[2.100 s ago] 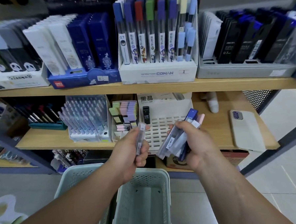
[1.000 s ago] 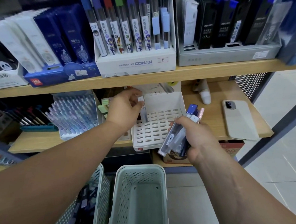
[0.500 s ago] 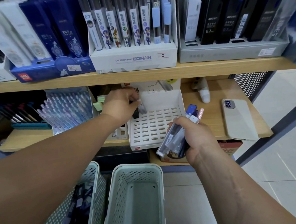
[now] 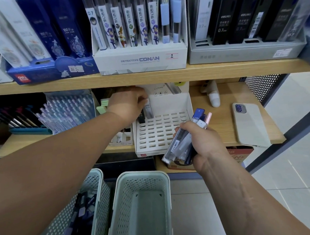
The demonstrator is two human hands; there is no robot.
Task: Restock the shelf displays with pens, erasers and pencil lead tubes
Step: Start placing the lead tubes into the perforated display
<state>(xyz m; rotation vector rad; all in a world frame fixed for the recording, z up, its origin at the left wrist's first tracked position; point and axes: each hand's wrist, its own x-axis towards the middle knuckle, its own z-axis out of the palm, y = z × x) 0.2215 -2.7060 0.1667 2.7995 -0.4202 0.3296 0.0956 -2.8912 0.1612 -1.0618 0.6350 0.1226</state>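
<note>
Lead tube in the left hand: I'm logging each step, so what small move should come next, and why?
Probably seat it and let go. The left hand pinches the top of the lead tube, which stands upright at the back left of the slotted tray beside a black tube; the right hand holds more tubes to place.

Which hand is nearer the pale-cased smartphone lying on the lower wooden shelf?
Right. The right hand, gripping a bundle of lead tubes, is just left of the pale-cased smartphone; the left hand is farther left, pinching an upright lead tube in the white slotted display box.
</note>
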